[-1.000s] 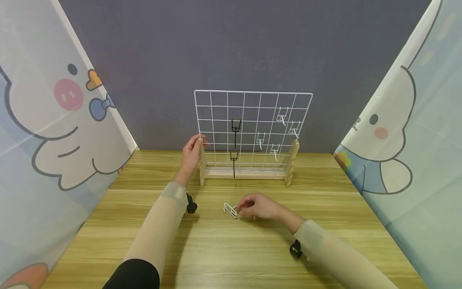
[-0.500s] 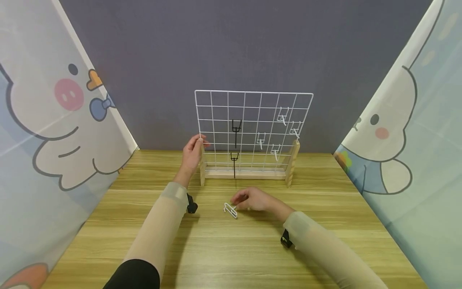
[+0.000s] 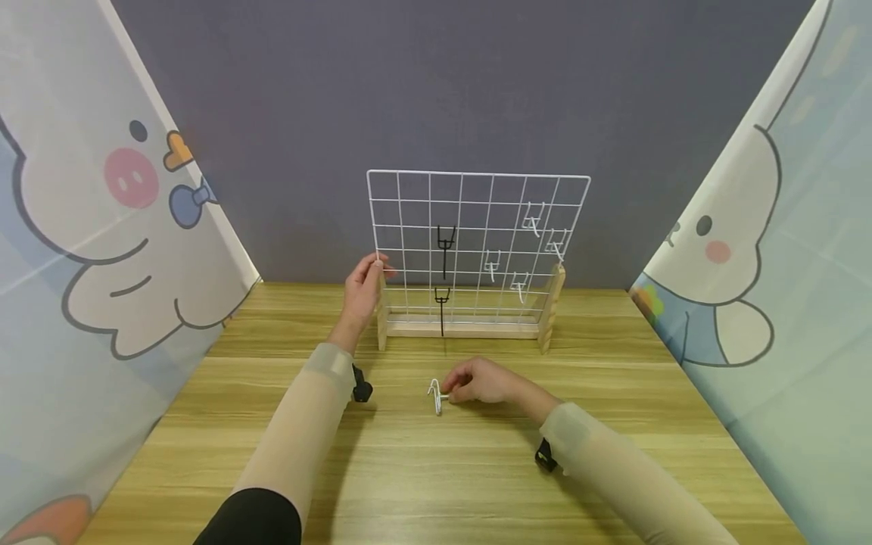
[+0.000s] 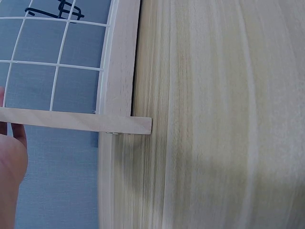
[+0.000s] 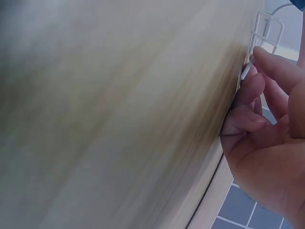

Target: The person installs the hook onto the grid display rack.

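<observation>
In the head view a white wire grid rack [image 3: 474, 200] stands on wooden side posts [image 3: 550, 310]. My left hand [image 3: 361, 291] grips the top of its left post, with fingertips curling round behind the wire; the left wrist view shows this post [image 4: 76, 120] and only part of the hand [image 4: 10, 162]. Lower down, my right hand [image 3: 484, 381] pinches the stem of a white wire hook [image 3: 437, 397] close to the tabletop. From the right wrist, that hook [image 5: 267, 29] sticks out beyond the thumb and forefinger, its stem partly covered by them.
Several white hooks [image 3: 520, 282] hang on the right part of the grid. Two black hooks [image 3: 446, 244] hang left of its middle, one above the other. A wood-grain table [image 3: 409, 484] lies beneath, with a grey back wall [image 3: 477, 83] behind and cartoon-printed side panels.
My right hand first shifted away and leftward, then came back slightly. The white hook has turned from lying slanted to standing more upright in my fingers. My left hand stays put.
</observation>
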Demonstrator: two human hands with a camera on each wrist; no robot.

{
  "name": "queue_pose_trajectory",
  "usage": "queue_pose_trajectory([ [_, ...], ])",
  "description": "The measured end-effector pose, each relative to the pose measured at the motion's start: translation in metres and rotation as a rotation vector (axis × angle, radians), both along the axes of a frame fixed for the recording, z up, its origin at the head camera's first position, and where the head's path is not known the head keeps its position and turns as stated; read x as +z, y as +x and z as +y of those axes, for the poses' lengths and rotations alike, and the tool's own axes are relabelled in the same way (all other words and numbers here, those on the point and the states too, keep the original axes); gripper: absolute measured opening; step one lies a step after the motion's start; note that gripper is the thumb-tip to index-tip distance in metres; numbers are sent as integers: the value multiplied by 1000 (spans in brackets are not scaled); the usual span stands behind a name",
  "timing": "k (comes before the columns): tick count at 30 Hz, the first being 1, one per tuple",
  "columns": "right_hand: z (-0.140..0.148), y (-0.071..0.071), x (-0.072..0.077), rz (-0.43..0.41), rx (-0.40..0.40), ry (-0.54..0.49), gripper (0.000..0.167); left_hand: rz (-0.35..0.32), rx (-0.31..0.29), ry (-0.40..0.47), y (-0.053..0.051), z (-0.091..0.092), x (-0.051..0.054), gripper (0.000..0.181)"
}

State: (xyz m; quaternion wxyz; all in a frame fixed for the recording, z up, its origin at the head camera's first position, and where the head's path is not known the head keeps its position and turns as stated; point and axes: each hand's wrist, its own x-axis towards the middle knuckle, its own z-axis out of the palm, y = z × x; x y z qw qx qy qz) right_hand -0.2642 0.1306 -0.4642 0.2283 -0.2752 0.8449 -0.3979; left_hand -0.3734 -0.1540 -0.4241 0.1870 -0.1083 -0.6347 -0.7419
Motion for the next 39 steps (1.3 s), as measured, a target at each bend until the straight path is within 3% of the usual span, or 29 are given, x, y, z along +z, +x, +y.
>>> queue_pose_trajectory([
  [7,-5,1,-2,55,28,23,12,8,-13,38,-1,-2,-1,20],
  [12,-5,2,-3,48,-3,4,9,19,-20,35,-1,-1,-1,28],
  [17,-3,4,-4,-16,-94,-65,9,21,-22,46,-1,1,0,35],
  [27,4,4,-5,-178,-212,-194,21,2,-9,35,1,-1,0,22],
  [39,12,4,-7,-387,-346,-393,38,3,-15,28,1,-1,0,32],
])
